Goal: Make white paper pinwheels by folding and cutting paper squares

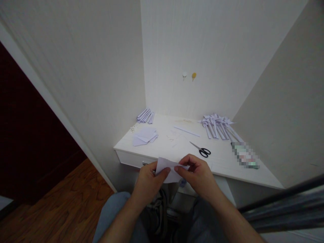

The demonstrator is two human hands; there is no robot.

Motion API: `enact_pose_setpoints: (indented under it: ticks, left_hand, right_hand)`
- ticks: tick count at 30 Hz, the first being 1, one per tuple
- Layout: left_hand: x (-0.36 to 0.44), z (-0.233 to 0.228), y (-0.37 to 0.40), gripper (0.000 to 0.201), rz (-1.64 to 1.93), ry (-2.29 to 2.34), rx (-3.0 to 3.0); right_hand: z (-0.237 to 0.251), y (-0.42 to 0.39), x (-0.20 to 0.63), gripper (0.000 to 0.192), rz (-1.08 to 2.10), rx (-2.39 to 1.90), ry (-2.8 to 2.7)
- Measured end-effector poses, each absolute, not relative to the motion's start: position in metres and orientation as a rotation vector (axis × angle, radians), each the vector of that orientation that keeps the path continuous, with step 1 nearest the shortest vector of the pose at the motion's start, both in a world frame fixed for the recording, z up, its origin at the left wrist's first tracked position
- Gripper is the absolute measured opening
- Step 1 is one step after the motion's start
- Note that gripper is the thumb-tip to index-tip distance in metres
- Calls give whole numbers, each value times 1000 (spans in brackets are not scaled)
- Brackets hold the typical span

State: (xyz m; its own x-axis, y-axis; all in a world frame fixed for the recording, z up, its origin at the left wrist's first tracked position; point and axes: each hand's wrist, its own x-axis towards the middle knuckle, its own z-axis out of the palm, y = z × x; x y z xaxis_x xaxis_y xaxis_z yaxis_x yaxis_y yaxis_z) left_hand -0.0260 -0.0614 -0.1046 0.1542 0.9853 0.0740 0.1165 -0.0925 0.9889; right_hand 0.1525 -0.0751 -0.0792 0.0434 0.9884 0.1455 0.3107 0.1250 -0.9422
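Note:
Both of my hands hold one small sheet of white paper (pixel 167 166) in front of the white desk (pixel 227 165), above my lap. My left hand (pixel 149 180) pinches its left side between thumb and fingers. My right hand (pixel 198 173) pinches its right side, thumb on top. The paper is partly folded, and its lower part is hidden behind my fingers.
On the desk lie black-handled scissors (pixel 201 149), a stack of flat paper pieces (pixel 144 136), a bundle of folded strips at the back left (pixel 145 115), a pile of folded paper shapes at the back right (pixel 217 126), and a thin strip (pixel 186 131). Wooden floor lies to the left.

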Motion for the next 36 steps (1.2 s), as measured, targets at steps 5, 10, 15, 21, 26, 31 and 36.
enact_pose_setpoints:
  ticks: [5,10,15,21,26,31,36]
  left_hand:
    - [-26,-108,-61,26,1101,1283,1521]
    - [-25,-103,-64,28,1107,1250,1519]
    - [-23,-95,-67,25,1104,1167,1430]
    - [-22,-91,-66,19,1128,1029,1263]
    - [-22,-95,-65,23,1148,918,1198]
    - [-24,-103,-66,29,1099,965,1129]
    - [-34,-102,-60,38,1067,933,1184]
  right_hand:
    - [-78,-86,144,10,677,-1369,-1592]
    - [-81,-93,139,6,506,-1267,-1733]
    - [-89,-94,140,19,410,-1086,-1826]
    - [-92,-92,141,37,417,-971,-1809]
    - [-91,-94,141,37,419,-930,-1809]
    - [-91,-91,148,9,554,-1136,-1664]
    - [-90,-76,164,23,1005,-1270,-1448]
